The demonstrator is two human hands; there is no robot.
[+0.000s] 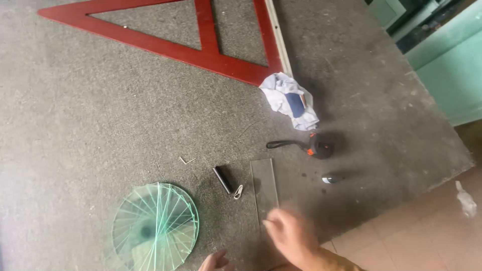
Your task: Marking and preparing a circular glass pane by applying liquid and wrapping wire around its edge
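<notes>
We are seeing only the tips of our left hand (213,262); the rest is being cut off by the bottom edge, so we cannot tell if it is open or closed. Our right hand (290,235) is looking blurry. Its fingers are curling loosely and are lying on the near end of a clear glass strip (264,188), but we cannot tell if they are gripping it. The strip is long, thin and flat, and it is running away from that hand.

Everything is lying on a bench (100,125) covered in rough grey carpet. Past its edge, to the right of our right hand, pale floor tiles (427,236) are showing.

Just left of our left hand, a stack of round green glass discs (155,226) is sitting. Between the discs and the strip, a short black tube (222,179) is lying. Beyond our right hand, a black and orange tape measure (319,146) is resting, with a crumpled white cloth (291,100) farther off. Far from both hands, a big red wooden triangle frame (201,50) is being cut off at the top.
</notes>
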